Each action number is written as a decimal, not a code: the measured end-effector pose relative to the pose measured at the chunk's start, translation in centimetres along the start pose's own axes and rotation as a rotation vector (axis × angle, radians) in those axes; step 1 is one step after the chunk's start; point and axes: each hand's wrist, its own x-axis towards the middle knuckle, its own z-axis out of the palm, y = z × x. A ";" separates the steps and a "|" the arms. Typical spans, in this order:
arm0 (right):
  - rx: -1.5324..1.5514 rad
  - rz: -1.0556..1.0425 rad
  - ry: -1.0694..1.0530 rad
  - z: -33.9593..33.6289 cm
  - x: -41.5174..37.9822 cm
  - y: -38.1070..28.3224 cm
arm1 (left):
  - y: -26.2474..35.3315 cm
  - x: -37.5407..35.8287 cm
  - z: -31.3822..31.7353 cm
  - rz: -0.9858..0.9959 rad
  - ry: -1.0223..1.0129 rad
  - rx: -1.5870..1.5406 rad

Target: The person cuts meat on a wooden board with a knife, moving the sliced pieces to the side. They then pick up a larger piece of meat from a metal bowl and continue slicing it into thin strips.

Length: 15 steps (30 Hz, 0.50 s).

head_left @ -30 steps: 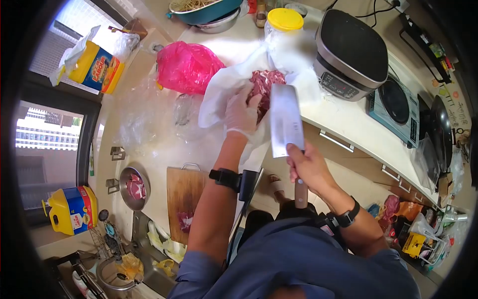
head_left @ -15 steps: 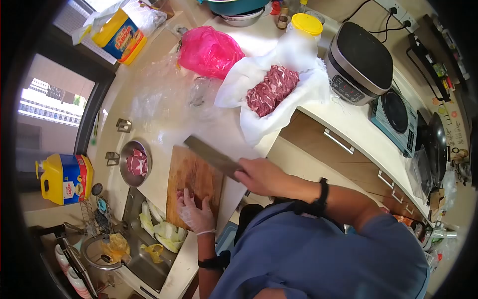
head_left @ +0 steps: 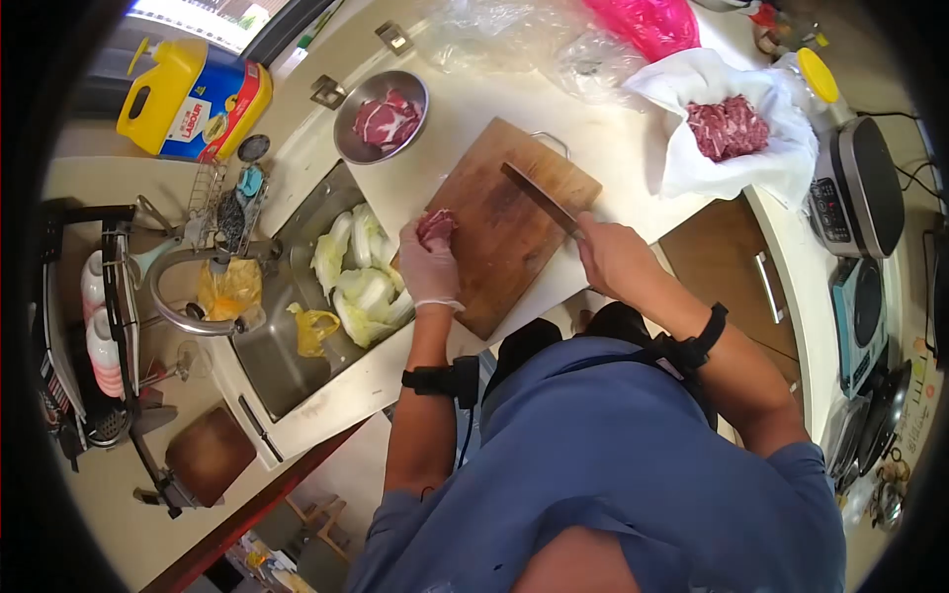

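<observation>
My left hand (head_left: 429, 265), in a clear glove, is closed on a small piece of red meat (head_left: 436, 228) at the left edge of the wooden cutting board (head_left: 514, 232). Gripped by its handle in my right hand (head_left: 615, 259) is a knife (head_left: 539, 197), its blade over the right part of the board. A metal bowl (head_left: 422, 127) with a larger piece of meat (head_left: 387, 120) stands behind the board. Sliced meat (head_left: 728, 128) lies on a white cloth (head_left: 682, 174) at the back right.
Left of the board is a sink (head_left: 287, 381) with cabbage (head_left: 362, 287) and a yellow bag (head_left: 312, 330). The faucet (head_left: 173, 296) arches over it. A yellow jug (head_left: 193, 99) stands at the back left, a cooker (head_left: 858, 188) at the right.
The view has turned, so the counter appears shifted and more of the sink shows. My left hand now holds meat clearly in view. The knife has come over the board.
</observation>
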 end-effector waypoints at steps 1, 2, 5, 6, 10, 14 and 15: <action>0.008 0.021 0.006 0.2 -0.1 0.0 | -0.3 0.5 -0.4 -0.139 -0.043 -0.229; 0.015 0.047 0.015 0.3 -0.3 0.0 | -0.6 1.0 -0.9 -0.136 -0.046 -0.227; 0.063 0.047 0.064 1.1 -0.8 0.1 | 1.5 1.5 -2.9 -0.223 -0.501 -1.015; 0.080 0.050 0.072 1.1 -0.9 0.1 | 2.1 1.5 -2.6 -0.231 -0.520 -1.011; 0.119 0.079 0.080 1.2 -1.3 0.0 | 3.2 0.7 -0.4 -0.077 -0.500 -0.332; 0.093 0.059 0.079 1.6 -1.0 0.2 | 1.6 -1.9 1.6 0.033 -0.070 0.001; 0.065 0.055 0.045 1.6 -1.1 0.1 | 2.3 -2.6 1.9 0.029 -0.073 0.009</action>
